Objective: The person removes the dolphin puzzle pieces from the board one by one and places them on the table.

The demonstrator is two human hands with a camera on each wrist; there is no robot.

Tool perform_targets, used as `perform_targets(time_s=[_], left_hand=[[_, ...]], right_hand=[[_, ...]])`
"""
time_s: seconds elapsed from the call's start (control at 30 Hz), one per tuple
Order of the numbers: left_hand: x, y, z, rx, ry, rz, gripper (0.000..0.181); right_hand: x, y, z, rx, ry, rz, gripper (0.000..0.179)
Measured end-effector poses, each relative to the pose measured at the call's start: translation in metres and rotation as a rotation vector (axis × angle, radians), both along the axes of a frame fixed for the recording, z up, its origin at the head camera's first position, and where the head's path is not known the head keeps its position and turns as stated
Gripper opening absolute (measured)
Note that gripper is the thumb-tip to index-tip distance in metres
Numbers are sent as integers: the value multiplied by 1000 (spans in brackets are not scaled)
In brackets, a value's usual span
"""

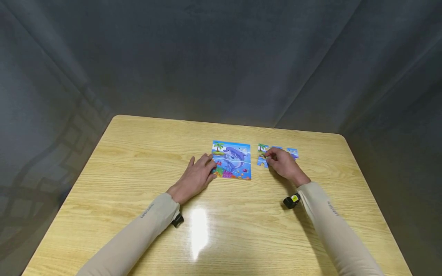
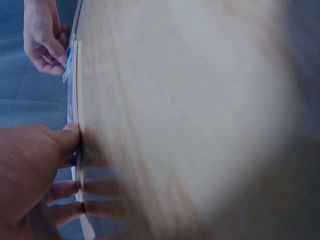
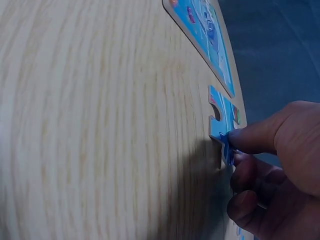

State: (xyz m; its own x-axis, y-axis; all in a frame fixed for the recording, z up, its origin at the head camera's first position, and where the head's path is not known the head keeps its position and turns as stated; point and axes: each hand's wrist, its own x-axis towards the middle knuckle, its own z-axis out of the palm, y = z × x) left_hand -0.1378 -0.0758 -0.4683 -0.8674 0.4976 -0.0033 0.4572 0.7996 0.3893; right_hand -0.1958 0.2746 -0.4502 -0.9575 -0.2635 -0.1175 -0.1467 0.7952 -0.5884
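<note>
I'd say the left hand (image 1: 193,179) lies relaxed by the dolphin picture (image 1: 232,163), at nine o'clock, while toward three the right hand (image 1: 284,165) pinches a puzzle piece (image 3: 226,150), apparently fitting it among other pieces (image 1: 262,148), which calls for careful edge-matching next.

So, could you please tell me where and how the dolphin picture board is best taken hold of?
I'd pinch the dolphin picture board by its left edge, coming from the left with the left hand. It lies flat and looks thin, so an edge seems the likeliest grip; the puzzle pieces sit close off its right side, leaving less room there.
</note>
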Motion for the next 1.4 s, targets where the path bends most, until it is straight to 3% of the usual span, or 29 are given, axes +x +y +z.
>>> perform_targets(time_s=[0.73, 1.4], left_hand=[[-3, 0, 2, -1, -5, -5, 22], [0, -1, -2, 15, -2, 2, 21]], right_hand=[[-4, -8, 8, 155, 23, 3, 22], [2, -10, 4, 251, 124, 65, 21]])
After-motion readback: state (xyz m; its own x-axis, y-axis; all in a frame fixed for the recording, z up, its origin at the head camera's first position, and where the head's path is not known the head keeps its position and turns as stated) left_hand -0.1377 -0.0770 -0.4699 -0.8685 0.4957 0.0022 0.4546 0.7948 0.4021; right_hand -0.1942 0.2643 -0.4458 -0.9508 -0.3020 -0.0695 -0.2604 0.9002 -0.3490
